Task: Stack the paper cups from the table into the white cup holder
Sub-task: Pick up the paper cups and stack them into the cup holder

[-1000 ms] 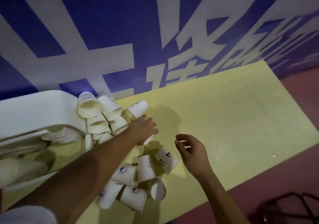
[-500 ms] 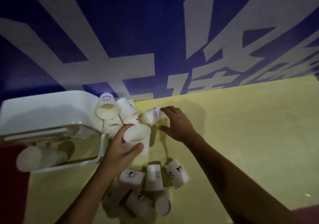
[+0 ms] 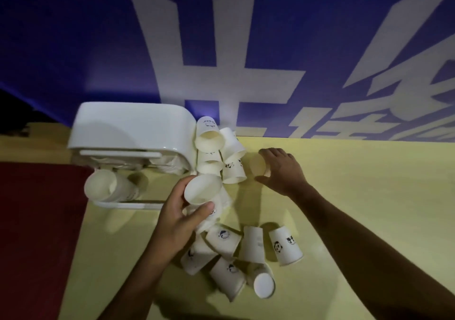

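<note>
My left hand (image 3: pixel 181 217) is shut on a white paper cup (image 3: pixel 200 188) held just above the table, its mouth facing me. To its left stands the white cup holder (image 3: pixel 133 127), with a stack of cups (image 3: pixel 108 189) lying in its lower cradle. My right hand (image 3: pixel 283 169) curls around a pale, blurred paper cup (image 3: pixel 257 165) next to the cluster of cups (image 3: pixel 209 136) leaning on the holder's right side. Several loose cups with panda prints (image 3: pixel 285 245) lie in a heap near the table's front, under my left wrist.
The yellow table (image 3: pixel 357 209) stretches to the right of my right arm. A blue wall with large white characters (image 3: pixel 221 48) rises right behind the holder. Dark red floor (image 3: pixel 37 233) lies past the table's left edge.
My left hand picked a cup from the cluster and drew it back toward me. My right hand reached across to the far cups and closed around one.
</note>
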